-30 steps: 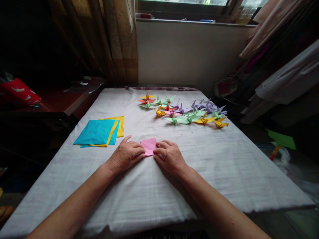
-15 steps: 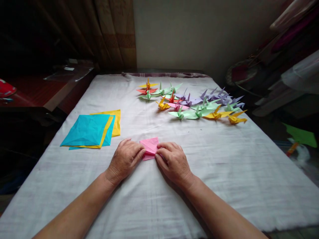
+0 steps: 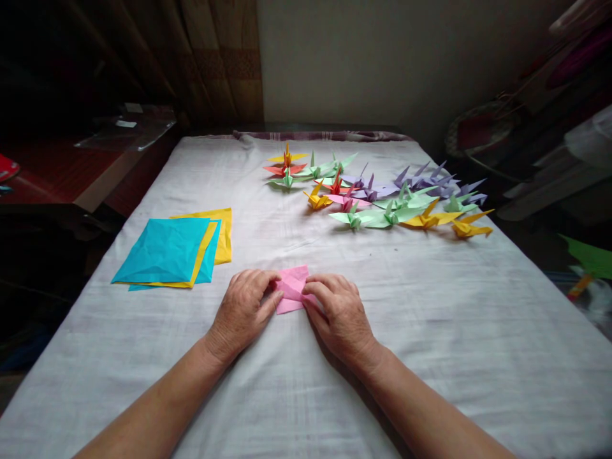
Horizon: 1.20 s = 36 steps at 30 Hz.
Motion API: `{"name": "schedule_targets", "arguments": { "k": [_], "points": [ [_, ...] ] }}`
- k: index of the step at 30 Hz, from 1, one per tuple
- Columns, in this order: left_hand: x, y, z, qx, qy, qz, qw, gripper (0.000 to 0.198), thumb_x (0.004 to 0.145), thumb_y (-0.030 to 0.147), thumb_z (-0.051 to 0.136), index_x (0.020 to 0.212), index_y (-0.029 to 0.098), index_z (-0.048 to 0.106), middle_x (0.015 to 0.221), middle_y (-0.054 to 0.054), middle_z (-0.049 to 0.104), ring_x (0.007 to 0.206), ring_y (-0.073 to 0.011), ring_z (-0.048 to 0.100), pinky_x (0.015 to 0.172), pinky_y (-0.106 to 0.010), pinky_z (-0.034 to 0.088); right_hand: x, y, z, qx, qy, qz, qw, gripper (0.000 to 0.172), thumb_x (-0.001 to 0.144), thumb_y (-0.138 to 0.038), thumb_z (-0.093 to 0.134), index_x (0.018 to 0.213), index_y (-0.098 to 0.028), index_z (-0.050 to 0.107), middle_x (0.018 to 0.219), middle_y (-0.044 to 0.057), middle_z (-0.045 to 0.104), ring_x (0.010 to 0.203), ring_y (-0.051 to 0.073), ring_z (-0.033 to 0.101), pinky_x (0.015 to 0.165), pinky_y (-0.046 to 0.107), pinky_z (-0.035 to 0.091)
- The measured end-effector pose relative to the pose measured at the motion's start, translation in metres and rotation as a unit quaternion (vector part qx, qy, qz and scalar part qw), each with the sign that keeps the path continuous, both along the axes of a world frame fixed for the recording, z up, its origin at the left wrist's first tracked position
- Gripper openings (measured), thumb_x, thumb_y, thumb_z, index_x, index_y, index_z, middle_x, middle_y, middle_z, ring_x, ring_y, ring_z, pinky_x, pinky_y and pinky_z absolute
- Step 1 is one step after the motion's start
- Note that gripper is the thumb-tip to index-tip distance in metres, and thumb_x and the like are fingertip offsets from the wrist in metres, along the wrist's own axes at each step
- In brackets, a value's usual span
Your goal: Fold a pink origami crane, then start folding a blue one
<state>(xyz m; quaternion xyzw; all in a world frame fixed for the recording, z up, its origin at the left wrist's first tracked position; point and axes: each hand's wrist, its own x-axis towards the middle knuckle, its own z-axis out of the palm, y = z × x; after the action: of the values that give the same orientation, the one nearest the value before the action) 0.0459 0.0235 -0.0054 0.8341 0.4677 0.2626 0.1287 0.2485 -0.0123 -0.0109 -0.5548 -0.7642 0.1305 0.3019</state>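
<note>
Presently, a small, four-sided piece of pink paper [image 3: 291,285] is handled between two bare hands, near the middle of the white cloth [image 3: 430,357]. By the left hand [image 3: 241,305], its left edge is touched; the thumb and forefinger are curved and set a little apart, and whether the paper is pinched there cannot be told. By the right hand [image 3: 340,312], the right edge is held, with the thumb and forefinger placed nearly together upon it. The step in hand can be judged as folding, since creases are seen across the sheet. For the next move, well-matched edges and a light, even pressure seem to be called for, as such thin paper could easily be creased wrongly.

Farther, to the left, flat sheets are laid in a loose pile: blue paper [image 3: 165,250], slightly wrinkled, and yellow paper [image 3: 224,233], partly covered by it. Beyond, toward the right, paper cranes [image 3: 391,218] are gathered, sharply folded, with pointed wings, in green, yellow, pink, red and purple. Behind, a plain wall [image 3: 358,70] is bordered by a pleated brown curtain [image 3: 220,44].
</note>
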Motion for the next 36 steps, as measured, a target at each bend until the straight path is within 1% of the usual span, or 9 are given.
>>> {"name": "schedule_targets", "arguments": {
  "k": [4, 8, 12, 16, 22, 26, 30, 33, 36],
  "points": [
    [0.000, 0.001, 0.002, -0.019, 0.005, -0.026, 0.999, 0.013, 0.094, 0.025, 0.054, 0.089, 0.023, 0.066, 0.090, -0.002, 0.070, 0.086, -0.0196, 0.061, 0.080, -0.035, 0.044, 0.000, 0.000, -0.003, 0.016, -0.017, 0.011, 1.000, 0.013, 0.094, -0.023, 0.059, 0.094, -0.029, 0.071, 0.109, 0.003, 0.068, 0.099, 0.021, 0.057, 0.086, 0.036, 0.039],
    [-0.002, 0.003, 0.001, -0.014, -0.006, -0.037, 0.999, 0.015, 0.094, 0.025, 0.056, 0.092, 0.025, 0.071, 0.092, -0.002, 0.070, 0.087, -0.0193, 0.061, 0.082, -0.035, 0.044, 0.000, 0.000, -0.005, 0.039, -0.048, 0.024, 0.998, 0.018, 0.094, -0.025, 0.060, 0.103, -0.033, 0.073, 0.111, 0.004, 0.068, 0.100, 0.021, 0.056, 0.084, 0.036, 0.039],
    [-0.002, 0.003, -0.001, -0.020, -0.001, -0.033, 0.999, 0.014, 0.094, 0.026, 0.058, 0.092, 0.024, 0.072, 0.092, -0.002, 0.070, 0.088, -0.0200, 0.061, 0.082, -0.036, 0.044, 0.002, -0.001, -0.004, 0.038, -0.104, 0.047, 0.993, 0.024, 0.094, -0.027, 0.061, 0.112, -0.038, 0.072, 0.122, 0.006, 0.066, 0.108, 0.025, 0.055, 0.088, 0.040, 0.039],
    [-0.002, 0.003, 0.000, -0.026, -0.003, -0.032, 0.999, 0.014, 0.094, 0.024, 0.058, 0.091, 0.024, 0.072, 0.091, -0.002, 0.070, 0.088, -0.0197, 0.061, 0.082, -0.036, 0.044, 0.009, -0.003, 0.001, 0.038, -0.128, 0.063, 0.989, 0.025, 0.093, -0.025, 0.062, 0.112, -0.037, 0.072, 0.124, 0.007, 0.066, 0.110, 0.026, 0.056, 0.087, 0.041, 0.038],
    [-0.002, 0.003, 0.003, -0.037, -0.004, -0.033, 0.999, 0.014, 0.093, 0.024, 0.058, 0.091, 0.024, 0.072, 0.092, -0.002, 0.070, 0.088, -0.0197, 0.062, 0.083, -0.036, 0.045, 0.024, -0.005, 0.004, 0.046, -0.117, 0.080, 0.989, 0.027, 0.091, -0.018, 0.062, 0.107, -0.036, 0.074, 0.119, 0.003, 0.070, 0.107, 0.024, 0.059, 0.087, 0.039, 0.038],
    [-0.001, 0.002, 0.005, -0.048, -0.003, -0.028, 0.998, 0.010, 0.090, 0.026, 0.062, 0.090, 0.025, 0.072, 0.092, -0.002, 0.070, 0.089, -0.0205, 0.062, 0.084, -0.037, 0.044, 0.029, -0.003, -0.003, 0.046, -0.046, 0.076, 0.995, 0.024, 0.090, -0.015, 0.059, 0.096, -0.031, 0.076, 0.112, 0.003, 0.073, 0.104, 0.022, 0.063, 0.088, 0.039, 0.043],
    [0.000, 0.001, 0.005, -0.042, 0.001, -0.022, 0.999, 0.009, 0.089, 0.031, 0.065, 0.088, 0.025, 0.071, 0.093, -0.003, 0.070, 0.089, -0.0211, 0.061, 0.084, -0.037, 0.044, 0.028, 0.010, -0.004, 0.012, 0.029, 0.057, 0.998, 0.029, 0.088, -0.010, 0.052, 0.102, -0.026, 0.072, 0.117, 0.006, 0.071, 0.107, 0.020, 0.065, 0.092, 0.037, 0.049],
    [0.000, 0.001, 0.004, -0.030, 0.004, -0.028, 0.999, 0.007, 0.088, 0.030, 0.067, 0.089, 0.025, 0.071, 0.093, -0.002, 0.070, 0.090, -0.0213, 0.061, 0.084, -0.037, 0.044, 0.022, 0.032, 0.003, 0.003, 0.013, 0.056, 0.998, 0.030, 0.087, -0.012, 0.053, 0.112, -0.022, 0.067, 0.126, 0.010, 0.067, 0.115, 0.022, 0.061, 0.099, 0.039, 0.047],
    [-0.001, 0.002, 0.002, -0.019, 0.010, -0.032, 0.999, 0.006, 0.088, 0.028, 0.067, 0.091, 0.026, 0.072, 0.094, -0.002, 0.070, 0.090, -0.0211, 0.061, 0.083, -0.036, 0.043, 0.014, 0.057, 0.013, -0.038, -0.037, 0.067, 0.996, 0.022, 0.088, -0.016, 0.058, 0.106, -0.020, 0.069, 0.105, 0.008, 0.073, 0.101, 0.021, 0.065, 0.091, 0.035, 0.050]
  ]
}}
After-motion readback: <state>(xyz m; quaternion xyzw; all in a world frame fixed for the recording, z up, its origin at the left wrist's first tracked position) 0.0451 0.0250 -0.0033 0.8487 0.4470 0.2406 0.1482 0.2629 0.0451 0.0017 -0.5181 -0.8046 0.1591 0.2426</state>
